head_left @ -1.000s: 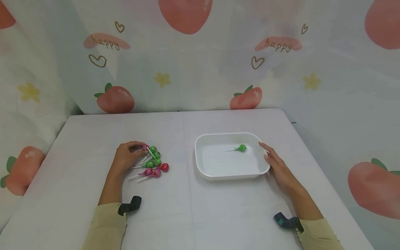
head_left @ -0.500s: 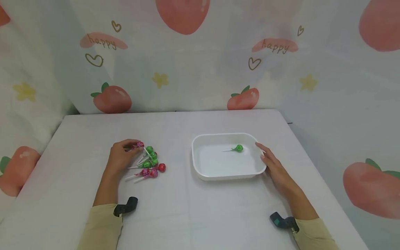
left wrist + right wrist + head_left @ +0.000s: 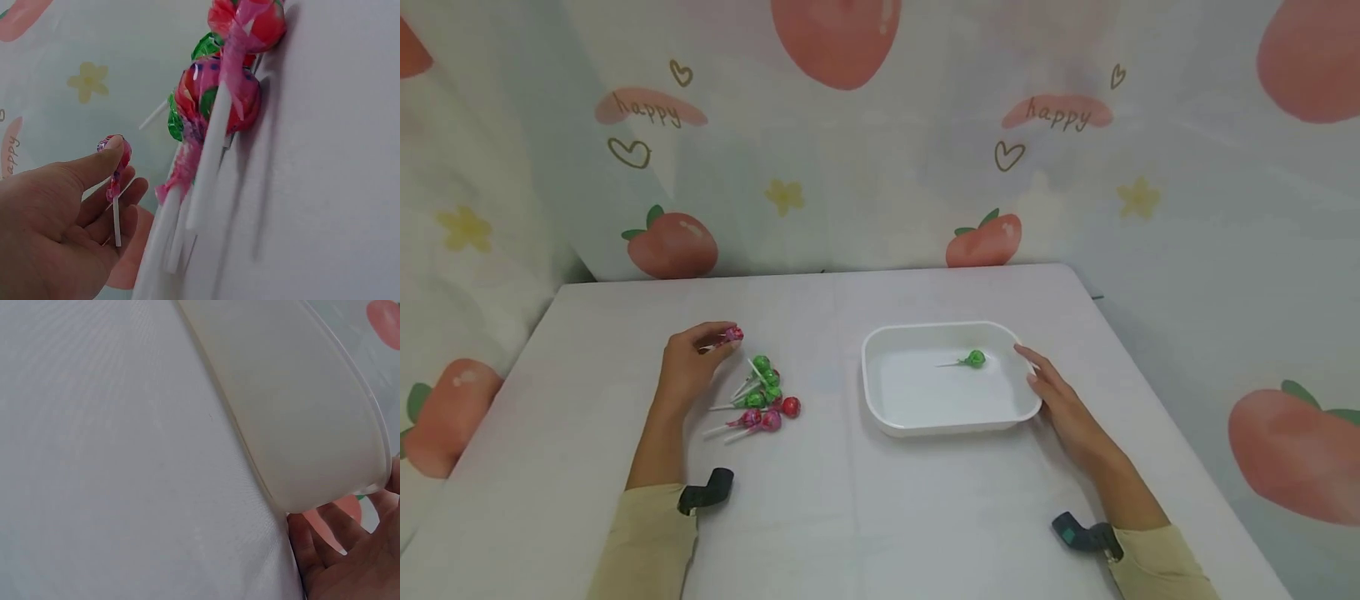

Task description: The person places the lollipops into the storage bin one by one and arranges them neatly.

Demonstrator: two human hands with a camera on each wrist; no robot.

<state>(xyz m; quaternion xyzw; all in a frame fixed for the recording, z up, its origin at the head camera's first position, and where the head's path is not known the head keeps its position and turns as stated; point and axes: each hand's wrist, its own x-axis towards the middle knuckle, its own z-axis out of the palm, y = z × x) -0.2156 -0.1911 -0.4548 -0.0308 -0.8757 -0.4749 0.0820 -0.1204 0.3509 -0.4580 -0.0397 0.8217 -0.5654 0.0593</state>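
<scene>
My left hand [image 3: 685,367] pinches a pink-wrapped lollipop [image 3: 127,153] between thumb and fingers, its white stick pointing down in the left wrist view. The hand is just beyond a small pile of lollipops on the table, with green ones [image 3: 762,363], a red one [image 3: 791,407] and pink ones [image 3: 771,420]. My right hand [image 3: 1071,417] rests against the right end of a white rectangular tray [image 3: 917,396], its fairly straight fingers at the rim. Inside the tray lies one green lollipop [image 3: 975,358]. The right wrist view shows the fingers [image 3: 340,522] along the tray's end wall.
A white cloth covers the table [image 3: 790,517], and its far edge meets a hanging curtain [image 3: 880,167] printed with fruit and flowers. Black wrist cameras sit at both cuffs. A gap of white tabletop separates the pile from the tray.
My left hand has drawn the pink lollipop away from the pile, up and slightly left. The right hand keeps its place at the tray. The head view has shifted slightly.
</scene>
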